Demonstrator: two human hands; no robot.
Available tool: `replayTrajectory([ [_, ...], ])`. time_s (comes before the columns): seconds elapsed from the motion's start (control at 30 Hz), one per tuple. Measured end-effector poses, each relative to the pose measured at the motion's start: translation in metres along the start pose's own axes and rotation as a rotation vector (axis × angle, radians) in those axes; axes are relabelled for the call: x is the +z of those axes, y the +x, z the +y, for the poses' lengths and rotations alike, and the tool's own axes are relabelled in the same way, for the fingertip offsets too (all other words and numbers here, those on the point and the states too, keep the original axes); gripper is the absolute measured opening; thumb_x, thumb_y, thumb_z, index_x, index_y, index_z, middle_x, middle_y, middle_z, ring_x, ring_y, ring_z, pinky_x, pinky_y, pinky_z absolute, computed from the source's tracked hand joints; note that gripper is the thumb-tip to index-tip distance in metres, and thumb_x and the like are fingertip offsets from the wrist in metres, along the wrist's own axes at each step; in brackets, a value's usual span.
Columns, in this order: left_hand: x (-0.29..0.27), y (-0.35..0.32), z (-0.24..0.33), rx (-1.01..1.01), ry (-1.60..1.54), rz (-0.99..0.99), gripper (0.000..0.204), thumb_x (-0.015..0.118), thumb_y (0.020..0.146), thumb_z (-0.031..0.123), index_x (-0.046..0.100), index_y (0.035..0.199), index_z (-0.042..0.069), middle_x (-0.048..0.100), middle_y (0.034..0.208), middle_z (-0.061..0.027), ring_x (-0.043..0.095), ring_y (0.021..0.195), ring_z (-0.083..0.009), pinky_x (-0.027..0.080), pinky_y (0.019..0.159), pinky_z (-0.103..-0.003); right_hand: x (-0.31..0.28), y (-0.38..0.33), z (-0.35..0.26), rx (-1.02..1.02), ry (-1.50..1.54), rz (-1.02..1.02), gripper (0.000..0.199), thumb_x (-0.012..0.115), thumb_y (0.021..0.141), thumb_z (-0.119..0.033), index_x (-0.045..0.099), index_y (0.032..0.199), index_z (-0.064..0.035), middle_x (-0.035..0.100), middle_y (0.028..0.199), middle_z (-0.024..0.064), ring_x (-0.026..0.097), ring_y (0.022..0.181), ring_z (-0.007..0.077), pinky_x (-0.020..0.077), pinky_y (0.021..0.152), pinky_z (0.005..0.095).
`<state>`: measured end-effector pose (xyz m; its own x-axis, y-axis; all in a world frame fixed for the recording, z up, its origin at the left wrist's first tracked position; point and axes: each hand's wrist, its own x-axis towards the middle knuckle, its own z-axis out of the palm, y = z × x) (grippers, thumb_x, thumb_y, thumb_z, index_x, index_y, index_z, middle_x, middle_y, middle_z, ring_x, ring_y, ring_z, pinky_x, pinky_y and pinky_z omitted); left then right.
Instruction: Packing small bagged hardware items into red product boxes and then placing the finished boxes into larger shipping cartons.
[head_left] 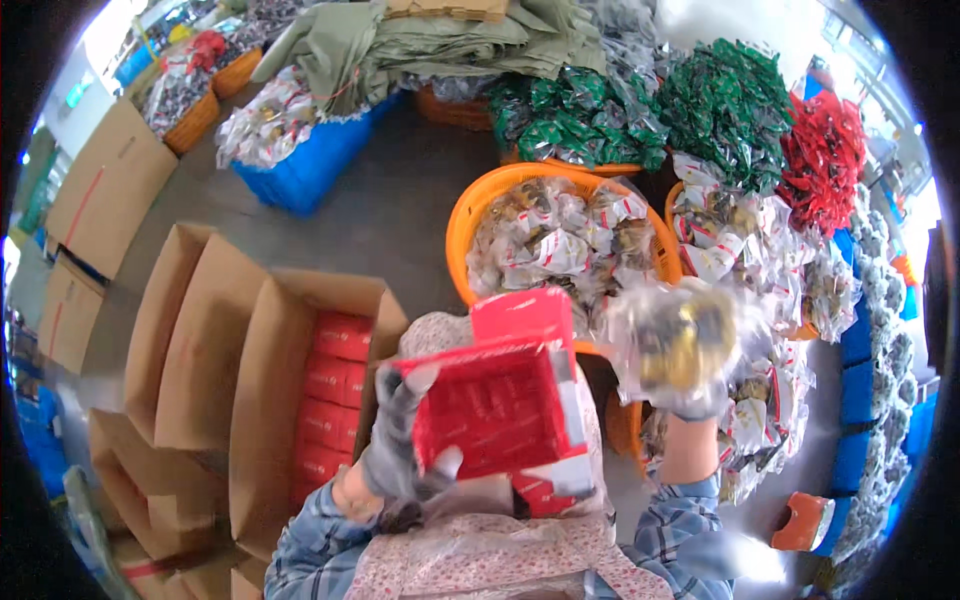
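My left hand point(395, 455), in a grey glove, grips a red cardboard box point(505, 355) by its left side. The box is open at the top, with its flaps spread and its red inside showing. To the right of it, my right hand point(700, 402) holds up a clear plastic bag point(675, 345) with brass-coloured metal parts in it. This bag is blurred and hides most of the right hand's fingers. Just beyond both hands stands an orange basket point(462, 215) heaped with similar bags.
Left of me, an open brown carton point(255, 410) holds rows of red boxes point(327, 400). More cartons point(110, 190) stand farther left. A blue crate point(290, 180) of bagged parts is ahead. Green packets point(725, 110) and red packets point(825, 150) are piled at the far right.
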<state>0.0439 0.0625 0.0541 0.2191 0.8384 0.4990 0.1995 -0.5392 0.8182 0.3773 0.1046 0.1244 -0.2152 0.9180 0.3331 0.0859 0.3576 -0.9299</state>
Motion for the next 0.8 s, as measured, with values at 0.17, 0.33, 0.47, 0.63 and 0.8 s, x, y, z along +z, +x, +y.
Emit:
replayTrajectory([
  [0.17, 0.001, -0.015, -0.010, 0.232, 0.013, -0.012, 0.094, 0.074, 0.072, 0.036, 0.032, 0.151, 0.009, 0.040, 0.139, -0.0243, 0.040, 0.124, -0.0449, 0.034, 0.106, -0.054, 0.067, -0.021, -0.058, -0.087, 0.112, -0.364, 0.065, 0.081, 0.076, -0.038, 0.055, 0.127, -0.0057, 0.058, 0.124, 0.0161, 0.061, 0.107, 0.0279, 0.0513, 0.088, 0.0410],
  [0.33, 0.003, -0.057, -0.010, 0.125, -0.022, -0.105, 0.098, 0.079, 0.068, 0.033, 0.032, 0.151, 0.010, 0.039, 0.140, -0.0248, 0.041, 0.124, -0.0448, 0.035, 0.106, -0.054, 0.121, -0.008, -0.086, -0.377, -0.278, -0.745, 0.047, 0.069, 0.089, -0.036, 0.058, 0.121, -0.0035, 0.061, 0.114, 0.0183, 0.063, 0.102, 0.0291, 0.0510, 0.087, 0.0402],
  [0.47, 0.001, -0.064, -0.007, 0.046, -0.072, -0.186, 0.101, 0.082, 0.066, 0.031, 0.032, 0.152, 0.012, 0.038, 0.141, -0.0252, 0.042, 0.124, -0.0448, 0.035, 0.106, -0.054, 0.131, 0.001, -0.087, 0.100, -0.404, -0.948, 0.057, 0.061, 0.094, -0.039, 0.049, 0.136, -0.0016, 0.056, 0.124, 0.0218, 0.054, 0.123, 0.0321, 0.0448, 0.100, 0.0446],
  [0.63, -0.007, -0.039, 0.027, 0.265, 0.166, -0.086, 0.106, 0.084, 0.063, 0.030, 0.031, 0.152, 0.012, 0.036, 0.143, -0.0250, 0.040, 0.127, -0.0451, 0.035, 0.107, -0.053, 0.129, 0.009, -0.050, 0.015, -0.409, -0.998, 0.055, 0.060, 0.095, -0.039, 0.051, 0.135, -0.0014, 0.062, 0.117, 0.0200, 0.061, 0.113, 0.0312, 0.0483, 0.094, 0.0423],
  [0.8, -0.008, -0.033, 0.016, 0.239, 0.121, -0.118, 0.105, 0.085, 0.064, 0.031, 0.031, 0.153, 0.012, 0.034, 0.146, -0.0244, 0.036, 0.133, -0.0439, 0.033, 0.110, -0.052, 0.127, 0.007, -0.099, 0.167, -1.045, -0.974, 0.056, 0.062, 0.094, -0.037, 0.050, 0.136, -0.0022, 0.070, 0.103, 0.0136, 0.068, 0.097, 0.0324, 0.0529, 0.088, 0.0413],
])
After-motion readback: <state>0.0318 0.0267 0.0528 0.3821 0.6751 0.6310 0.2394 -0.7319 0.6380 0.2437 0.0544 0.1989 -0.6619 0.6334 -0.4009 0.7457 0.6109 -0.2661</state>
